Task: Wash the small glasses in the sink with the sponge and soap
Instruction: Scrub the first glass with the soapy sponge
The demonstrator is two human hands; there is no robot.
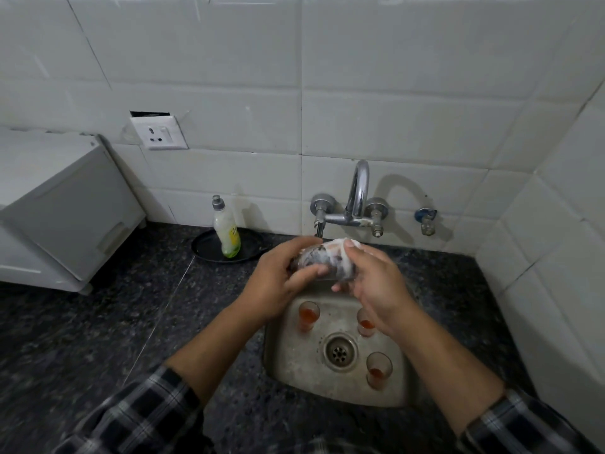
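Note:
My left hand point(281, 275) grips a small clear glass point(316, 255) lying sideways above the back of the steel sink point(284, 371). My right hand point(373, 276) holds a soapy white sponge point(340, 247) pressed against the glass's open end, with foam over it. Three small glasses with orange-red liquid stand in the sink: one at the back left point(308, 315), one partly hidden under my right wrist point(364, 325), one at the front right point(378, 369). The drain point(339, 351) sits between them.
A chrome tap point(358, 198) juts from the tiled wall over the sink. A soap bottle point(226, 231) stands on a dark round tray point(209, 247) on the black granite counter point(131, 322). A white appliance point(59, 211) sits at the left, a socket point(160, 134) above it.

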